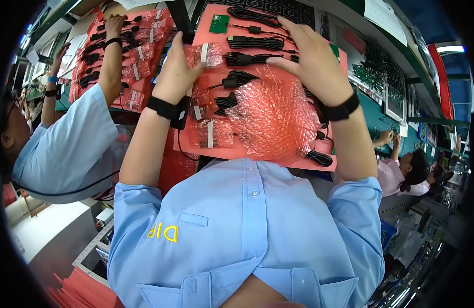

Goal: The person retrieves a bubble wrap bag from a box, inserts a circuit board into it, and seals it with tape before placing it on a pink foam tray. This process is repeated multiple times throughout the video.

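A small pink bubble-wrap pouch is pinched by the fingers of the left hand. A larger pink bubble-wrap sheet lies beneath the right hand, whose fingers are spread flat. Coiled black cables are laid between both grips on the pink mat.

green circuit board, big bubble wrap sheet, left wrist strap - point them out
green circuit board [219, 23], head view, middle of the board
bubble wrap sheet [278, 120], head view, centre of the pink sheet
left wrist strap [163, 108], head view, black band
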